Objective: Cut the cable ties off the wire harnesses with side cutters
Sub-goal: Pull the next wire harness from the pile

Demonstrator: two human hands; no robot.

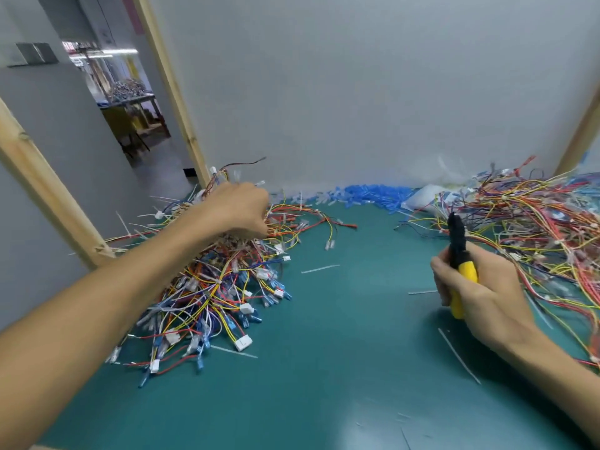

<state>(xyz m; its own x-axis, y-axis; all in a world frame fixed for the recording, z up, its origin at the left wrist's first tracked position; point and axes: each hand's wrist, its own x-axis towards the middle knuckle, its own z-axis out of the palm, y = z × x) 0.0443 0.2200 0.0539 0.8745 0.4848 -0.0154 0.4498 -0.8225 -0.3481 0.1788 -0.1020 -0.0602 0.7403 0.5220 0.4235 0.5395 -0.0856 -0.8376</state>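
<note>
Closest to me is bare green mat [324, 368], with my two forearms coming in over it from the near corners and a few cut cable ties [459, 355] lying loose on it, which I take to be offcuts dropped where the cutting happens. My right hand [480, 293] is clenched around the yellow handles of the side cutters [459, 254], black nose pointing up and away, blades apparently closed and touching nothing; I judge they are parked upright in the clear middle so they stay ready without snagging wire.

My left hand [240, 209] reaches to the far left, fingers curled down into the top of the left pile of wire harnesses [220, 287]. It looks like a grasp on a bundle, but the fingertips are buried in the wires and I cannot tell exactly what they hold.

A second heap of harnesses [535, 222] spreads along the right edge, near the cutter hand. Blue terminal sleeves [373, 193] are banked against the far wall, out of the way. Keeping the piles on either side leaves the centre open for working.
</note>
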